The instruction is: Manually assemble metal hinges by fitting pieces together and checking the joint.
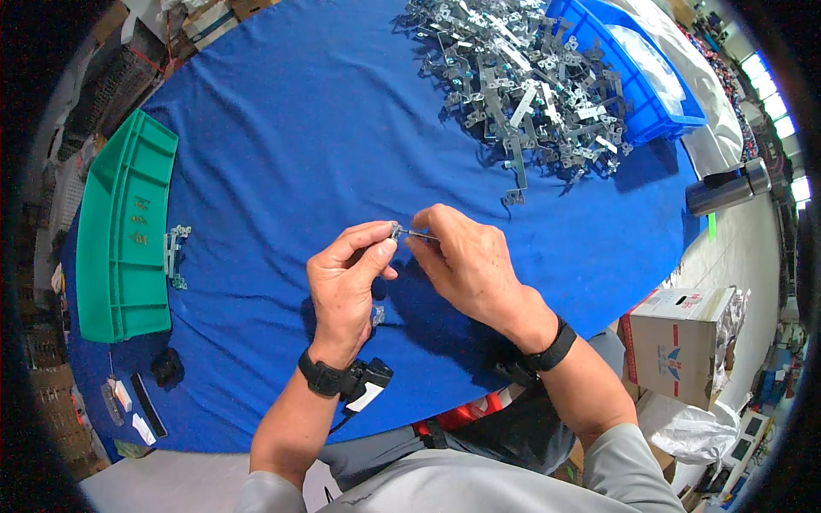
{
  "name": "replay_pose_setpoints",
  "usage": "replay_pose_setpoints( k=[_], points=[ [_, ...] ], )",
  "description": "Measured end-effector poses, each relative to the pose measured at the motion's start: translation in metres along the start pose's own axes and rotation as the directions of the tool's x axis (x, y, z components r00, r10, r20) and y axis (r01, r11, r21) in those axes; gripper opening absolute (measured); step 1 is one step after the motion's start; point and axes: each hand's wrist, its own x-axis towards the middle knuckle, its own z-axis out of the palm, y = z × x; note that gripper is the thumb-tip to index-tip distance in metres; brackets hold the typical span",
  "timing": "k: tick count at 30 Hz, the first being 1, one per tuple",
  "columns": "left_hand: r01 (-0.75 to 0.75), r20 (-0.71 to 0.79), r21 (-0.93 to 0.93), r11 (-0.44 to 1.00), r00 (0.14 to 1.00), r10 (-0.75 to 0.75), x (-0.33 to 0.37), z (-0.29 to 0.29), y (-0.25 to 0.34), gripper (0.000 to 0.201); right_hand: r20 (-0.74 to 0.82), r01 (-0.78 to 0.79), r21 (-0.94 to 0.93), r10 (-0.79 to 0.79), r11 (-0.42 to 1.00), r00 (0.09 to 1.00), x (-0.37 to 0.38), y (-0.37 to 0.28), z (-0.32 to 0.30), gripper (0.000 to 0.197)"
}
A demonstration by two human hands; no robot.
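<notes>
My left hand (346, 278) and my right hand (466, 261) meet over the blue cloth (282, 154) in the middle of the view. Together they pinch a small metal part (409, 232): the left fingertips hold its rounded end, the right fingertips hold its thin rod-like end. A second small metal piece (377, 315) lies on the cloth just under my left palm. Both wrists wear black bands, and a black clip device hangs at the left one.
A big heap of grey metal brackets (530, 85) lies at the far right beside a blue bin (633, 77). A green tray (124, 227) stands on the left with a few brackets (175, 255) next to it. A steel flask (727, 188) and a cardboard box (684, 342) are at right.
</notes>
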Motion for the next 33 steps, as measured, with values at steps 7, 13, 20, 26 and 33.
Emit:
replay_pose_setpoints(
  k=[7, 13, 20, 26, 33],
  points=[
    [-0.005, -0.001, -0.004, 1.000, 1.000, 0.005, 0.0002, 0.0010, 0.0008, 0.017, 0.002, 0.005, -0.054, -0.005, 0.999, 1.000, -0.0008, 0.0011, 0.0005, 0.017],
    [0.013, -0.002, -0.009, 1.000, 1.000, -0.013, 0.0000, 0.0003, 0.0018, 0.017, 0.054, 0.007, -0.074, -0.003, 0.997, 0.999, -0.0008, 0.0026, -0.0006, 0.016],
    [0.007, -0.012, 0.004, 1.000, 1.000, -0.007, 0.0000, -0.0007, 0.0005, 0.018, 0.008, 0.021, -0.008, -0.021, 1.000, 1.000, 0.0009, 0.0007, -0.0005, 0.015],
    [0.006, -0.009, 0.000, 1.000, 1.000, -0.006, -0.0002, 0.0013, 0.0015, 0.018, 0.025, 0.010, -0.047, -0.008, 0.999, 1.000, -0.0012, 0.0030, 0.0015, 0.015],
    [-0.006, 0.013, -0.009, 1.000, 1.000, 0.006, 0.0001, 0.0004, 0.0013, 0.019, 0.038, 0.017, -0.098, -0.013, 0.995, 0.999, -0.0017, 0.0034, 0.0022, 0.017]
  ],
)
